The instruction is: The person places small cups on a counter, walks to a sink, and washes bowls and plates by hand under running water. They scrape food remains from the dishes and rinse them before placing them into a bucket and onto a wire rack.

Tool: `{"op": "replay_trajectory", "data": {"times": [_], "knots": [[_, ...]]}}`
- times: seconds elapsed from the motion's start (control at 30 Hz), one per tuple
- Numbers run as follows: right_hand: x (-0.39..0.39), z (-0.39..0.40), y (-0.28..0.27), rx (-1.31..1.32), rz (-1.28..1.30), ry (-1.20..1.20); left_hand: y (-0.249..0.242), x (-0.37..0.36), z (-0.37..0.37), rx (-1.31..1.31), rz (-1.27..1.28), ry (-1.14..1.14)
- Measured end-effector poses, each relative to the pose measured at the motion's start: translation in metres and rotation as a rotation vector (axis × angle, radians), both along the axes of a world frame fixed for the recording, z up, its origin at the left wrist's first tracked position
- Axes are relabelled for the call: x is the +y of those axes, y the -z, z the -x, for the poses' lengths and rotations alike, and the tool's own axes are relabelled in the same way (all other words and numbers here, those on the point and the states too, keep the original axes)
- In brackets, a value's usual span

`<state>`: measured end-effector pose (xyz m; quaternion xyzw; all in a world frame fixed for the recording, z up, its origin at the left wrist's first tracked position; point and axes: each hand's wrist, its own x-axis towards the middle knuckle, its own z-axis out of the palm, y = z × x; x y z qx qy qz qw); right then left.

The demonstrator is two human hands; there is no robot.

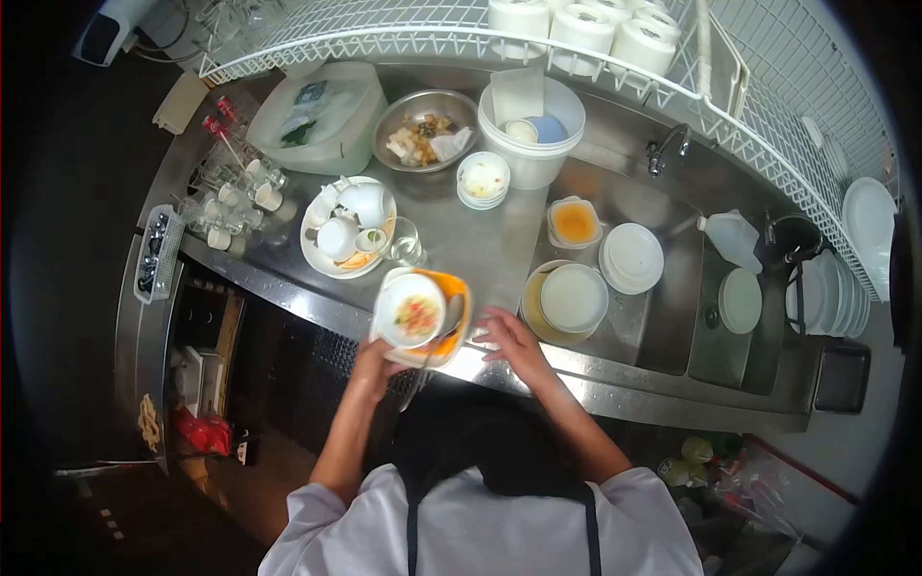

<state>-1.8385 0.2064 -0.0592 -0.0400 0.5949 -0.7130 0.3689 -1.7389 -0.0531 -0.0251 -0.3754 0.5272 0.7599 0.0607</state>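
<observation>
Steel counter (480, 245): left hand (373, 360) grips stacked dishes (421, 317) from beneath; right hand (514, 341) rests spread alongside.

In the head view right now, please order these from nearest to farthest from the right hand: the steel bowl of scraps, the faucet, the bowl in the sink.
From the right hand:
1. Bowl in the sink, just beyond the hand.
2. Steel bowl of scraps, at the counter's back.
3. Faucet, behind the sink.
</observation>
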Motion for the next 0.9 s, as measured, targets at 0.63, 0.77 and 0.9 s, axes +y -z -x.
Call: {"op": "replay_trajectory", "data": {"times": [0.63, 0.77, 0.9], "knots": [[-0.048, 0.115, 0.023, 0.856, -0.688, 0.058, 0.138, 0.018, 0.102, 0.081, 0.022, -0.033], [-0.070, 0.142, 0.035, 1.000, -0.708, 0.122, 0.131, 0.003, 0.100, 0.092, 0.386, 0.069], [-0.082, 0.199, 0.041, 0.382, -0.582, 0.355, 0.044, -0.005, 0.090, -0.061, 0.985, 0.302]]}}
